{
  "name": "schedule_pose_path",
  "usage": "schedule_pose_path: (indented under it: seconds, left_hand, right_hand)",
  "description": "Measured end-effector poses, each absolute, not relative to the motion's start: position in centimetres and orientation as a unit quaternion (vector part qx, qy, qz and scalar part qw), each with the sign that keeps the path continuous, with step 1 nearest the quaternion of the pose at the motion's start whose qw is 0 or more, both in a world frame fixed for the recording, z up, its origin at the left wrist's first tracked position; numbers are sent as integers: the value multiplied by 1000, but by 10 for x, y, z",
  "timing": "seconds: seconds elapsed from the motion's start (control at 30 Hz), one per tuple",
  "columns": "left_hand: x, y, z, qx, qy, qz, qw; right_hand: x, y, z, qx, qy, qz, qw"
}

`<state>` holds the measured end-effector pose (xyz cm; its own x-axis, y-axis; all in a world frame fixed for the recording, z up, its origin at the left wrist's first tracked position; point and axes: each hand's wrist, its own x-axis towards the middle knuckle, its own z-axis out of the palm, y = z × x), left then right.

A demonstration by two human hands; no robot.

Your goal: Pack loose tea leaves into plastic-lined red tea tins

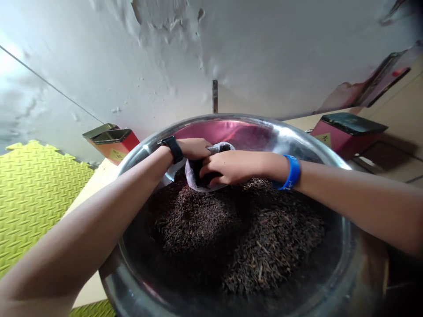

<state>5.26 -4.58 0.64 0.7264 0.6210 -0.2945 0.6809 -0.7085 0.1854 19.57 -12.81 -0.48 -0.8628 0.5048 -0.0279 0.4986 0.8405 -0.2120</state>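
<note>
**Two hands at a white bag (202,172) above a steel bowl (231,123) of loose dark tea (231,233)**

The bag sits inside the far side of the bowl, its lower part resting on the heap of tea and its open mouth facing up. Dark leaves fill the bag at the mouth.

The left hand (194,149), with a black wristwatch (172,149) on its wrist, is closed around the far edge of the bag, gripping the fabric. The right hand (228,167), with a blue wristband (291,172), comes across from the other side and curls over the near edge of the mouth, fingers bent down towards the leaves. Whether it is pinching the fabric or only lying on it, I cannot tell. The two hands are just beside each other.

The tea lies in an uneven mound across most of the bowl, with a pink reflection (224,134) on the bare far wall. The bowl stands on a pale table (94,281). A red tin with a black lid (346,132) stands beyond the rim on the right, and a red tin with a gold lid (112,141) on the left. A yellow-green foam mat (33,198) lies beyond the table's left edge, below a peeling white wall (165,57).
</note>
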Motion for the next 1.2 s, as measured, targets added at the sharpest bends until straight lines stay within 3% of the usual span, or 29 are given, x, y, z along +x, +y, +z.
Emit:
schedule_pose_path:
  seconds: [0.13,0.5,0.73,1.2]
  left_hand:
    - [49,-41,5,914,353,-90,179]
    - [45,-51,9,927,329,-82,160]
    - [48,-56,13,927,330,-89,153]
    - [51,-55,11,929,329,-91,145]
  right_hand:
    - [191,-130,-6,-269,-960,56,52]
    - [193,-126,-8,-313,-943,109,12]
    - [188,-128,-10,-286,-955,47,54]
    - [190,-129,-9,-273,-956,110,16]
